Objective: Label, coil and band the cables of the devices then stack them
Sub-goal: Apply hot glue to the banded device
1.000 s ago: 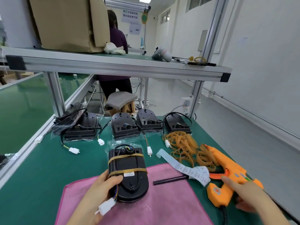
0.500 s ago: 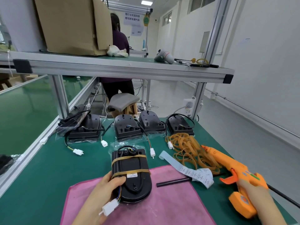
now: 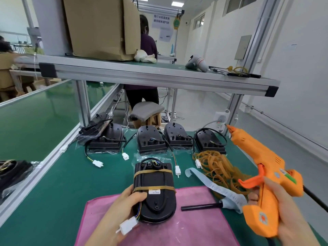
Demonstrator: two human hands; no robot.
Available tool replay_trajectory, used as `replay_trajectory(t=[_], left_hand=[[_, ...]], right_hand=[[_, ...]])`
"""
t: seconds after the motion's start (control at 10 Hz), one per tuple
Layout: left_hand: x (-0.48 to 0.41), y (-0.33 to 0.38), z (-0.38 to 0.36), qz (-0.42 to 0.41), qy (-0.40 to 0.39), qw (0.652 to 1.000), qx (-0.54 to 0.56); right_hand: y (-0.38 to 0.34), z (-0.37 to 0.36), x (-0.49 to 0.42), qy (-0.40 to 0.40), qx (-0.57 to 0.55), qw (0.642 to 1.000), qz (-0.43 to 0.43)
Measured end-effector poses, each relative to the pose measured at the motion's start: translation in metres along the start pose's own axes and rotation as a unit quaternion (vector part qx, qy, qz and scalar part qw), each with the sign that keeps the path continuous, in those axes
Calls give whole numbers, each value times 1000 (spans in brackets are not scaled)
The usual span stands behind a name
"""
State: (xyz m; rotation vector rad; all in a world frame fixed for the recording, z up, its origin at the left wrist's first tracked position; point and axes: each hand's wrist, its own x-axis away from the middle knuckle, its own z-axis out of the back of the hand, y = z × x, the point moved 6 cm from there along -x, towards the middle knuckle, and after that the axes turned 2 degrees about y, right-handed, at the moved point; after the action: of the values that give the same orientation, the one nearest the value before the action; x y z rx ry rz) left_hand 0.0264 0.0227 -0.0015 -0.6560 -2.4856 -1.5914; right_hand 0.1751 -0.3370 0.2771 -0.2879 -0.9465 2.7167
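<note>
A black device (image 3: 156,192) lies partly on the pink cloth (image 3: 195,226), wrapped by two tan rubber bands and bearing a small white label. My left hand (image 3: 122,210) grips its left edge, and the white connector (image 3: 126,226) of its cable lies over my fingers. My right hand (image 3: 284,215) holds an orange glue gun (image 3: 262,176) lifted above the table, nozzle pointing up and away. Several more black devices (image 3: 150,141) with loose cables stand in a row behind.
A heap of tan rubber bands (image 3: 218,166) lies right of the device, with a strip of white labels (image 3: 218,190) and a black glue stick (image 3: 200,207). An aluminium shelf (image 3: 150,75) carrying a cardboard box spans overhead. A person sits beyond the bench near a stool.
My right hand took hold of the glue gun on the table and raised it, tilting the nozzle upward. The left hand stayed on the banded device.
</note>
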Motion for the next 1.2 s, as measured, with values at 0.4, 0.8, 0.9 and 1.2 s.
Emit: replay_trajectory(t=[0.4,0.8,0.9,1.2], left_hand=[[-7,11,0,-50,-4,999,19],[-14,11,3,-80,9,997,6],[-15,8,6,-78,19,997,-4],[-16,6,8,-57,23,998,-13]], right_hand=[[82,-177,253,-100,-587,797,-100],[84,-179,256,-33,-420,901,-105],[84,-180,257,-34,-415,902,-114],[80,-184,259,-48,-404,906,-119]])
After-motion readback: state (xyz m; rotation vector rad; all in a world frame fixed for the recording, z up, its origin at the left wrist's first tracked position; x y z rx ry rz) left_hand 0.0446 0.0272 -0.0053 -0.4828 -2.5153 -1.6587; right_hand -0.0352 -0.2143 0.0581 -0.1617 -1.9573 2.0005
